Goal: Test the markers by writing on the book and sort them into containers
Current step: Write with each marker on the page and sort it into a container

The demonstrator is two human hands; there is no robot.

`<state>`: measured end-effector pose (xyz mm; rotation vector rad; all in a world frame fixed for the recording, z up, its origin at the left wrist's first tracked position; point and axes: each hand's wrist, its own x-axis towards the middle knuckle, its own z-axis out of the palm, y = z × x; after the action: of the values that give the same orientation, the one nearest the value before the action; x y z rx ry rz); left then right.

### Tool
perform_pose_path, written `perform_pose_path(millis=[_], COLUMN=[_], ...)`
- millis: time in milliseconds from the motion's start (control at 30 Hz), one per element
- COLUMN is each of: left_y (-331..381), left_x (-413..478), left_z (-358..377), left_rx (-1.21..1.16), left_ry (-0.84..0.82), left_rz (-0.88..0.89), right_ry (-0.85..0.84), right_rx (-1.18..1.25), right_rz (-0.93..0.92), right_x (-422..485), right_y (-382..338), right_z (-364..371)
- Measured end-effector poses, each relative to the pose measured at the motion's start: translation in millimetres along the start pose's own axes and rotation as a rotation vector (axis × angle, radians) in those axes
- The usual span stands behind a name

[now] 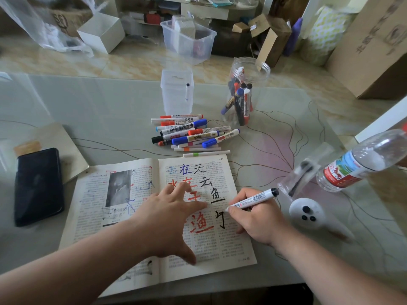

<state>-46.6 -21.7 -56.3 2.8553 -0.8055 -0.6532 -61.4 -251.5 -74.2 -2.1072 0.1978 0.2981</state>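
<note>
An open book (123, 216) lies on the table in front of me, its right page covered with blue, red and black marker strokes. My left hand (167, 219) presses flat on that page with spread fingers. My right hand (257, 219) grips a white marker with a black end (255, 198), its tip touching the page beside a fresh black stroke. A pile of several markers (191, 134) lies beyond the book. Behind it stand a square clear container (177, 91) holding one marker and a round clear jar (244, 91) holding several markers.
A black phone (38, 186) lies left of the book. To the right are a tilted plastic water bottle (361, 164), a small clear case (301, 175) and a white round object (307, 213). Boxes and a clear bin (189, 40) stand on the floor beyond the table.
</note>
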Motion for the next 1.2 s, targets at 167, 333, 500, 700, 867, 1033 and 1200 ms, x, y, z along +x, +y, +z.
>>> perform_pose_path(millis=[167,333,500,700,867,1033,1200], left_y=[0.4,0.1,1.7,3.7,4.4,6.5,17.3], left_x=[-0.7,-0.6,-0.6,-0.9,-1.8,-2.4,-8.7], left_z=[0.2,0.0,-1.7,-3.8,-4.8,-9.0,-28.8], left_rx=[0.005,0.010,0.008,0.002,-0.003,-0.115,-0.593], left_ry=[0.001,-0.005,-0.020,-0.033,-0.043,-0.022,0.059], left_rz=[-0.002,0.000,-0.004,-0.014,-0.020,-0.020,-0.015], right_ry=[-0.120,-0.189,-0.163,-0.086,-0.038,-0.072,-0.170], right_rx=[0.026,-0.063,-0.079,-0.105,-0.080,0.154,0.410], right_rz=[-0.078,-0.102,-0.063,-0.021,-0.022,-0.048,-0.198], right_x=[-4.3,-5.9,-3.9,-1.3,2.4,1.4,-8.1], right_y=[-1.4,-2.9,-0.6,1.7,5.6,-5.9,-38.4], right_z=[-2.1,-0.8,1.1,1.4,-1.2,-6.8,-18.8])
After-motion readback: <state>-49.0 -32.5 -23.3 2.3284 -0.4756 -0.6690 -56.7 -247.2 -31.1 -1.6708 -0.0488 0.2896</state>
